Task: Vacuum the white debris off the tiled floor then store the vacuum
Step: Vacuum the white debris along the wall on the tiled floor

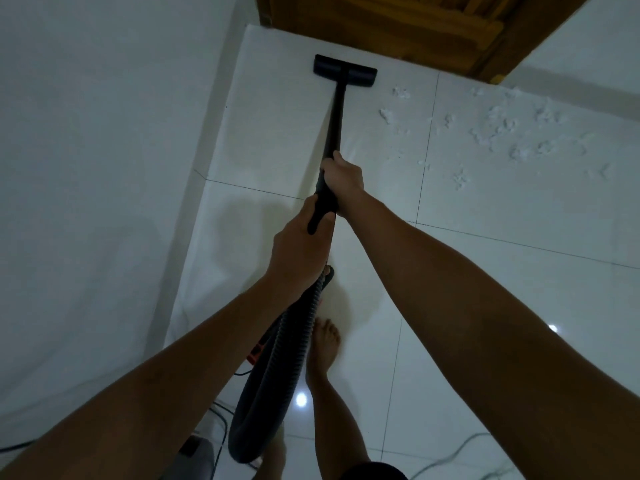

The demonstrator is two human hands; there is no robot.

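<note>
Head camera is looking down my arms, and nearest to me the risks are already gathering. Cables [446, 455] are lying loose across the tiled floor [485, 306] on both sides of my legs, and the ribbed hose [277, 368] is looping low between my forearm and my bare foot [323, 344]. I am judging that a step back or sideways could snag a cable or tread on the hose, jerking the wand off line. What looks like the vacuum body [197, 455] is showing only as a grey corner at the bottom edge, so I cannot tell how much slack it is giving me.

Further out, my left hand [298, 251] is gripping the lower end of the wand handle where the hose joins, and my right hand [343, 181] is wrapping around the black wand [334, 123] just above it. Both are clenched on the tool.

Farthest away, the floor head [344, 71] is sitting flat near the white wall [104, 168], just short of the wooden door [398, 22]. The white debris [512, 133] is lying scattered well to the right of the head, untouched. Pushing forward risks knocking the door; swinging right too fast could scatter the light fluff instead of sucking it up.
</note>
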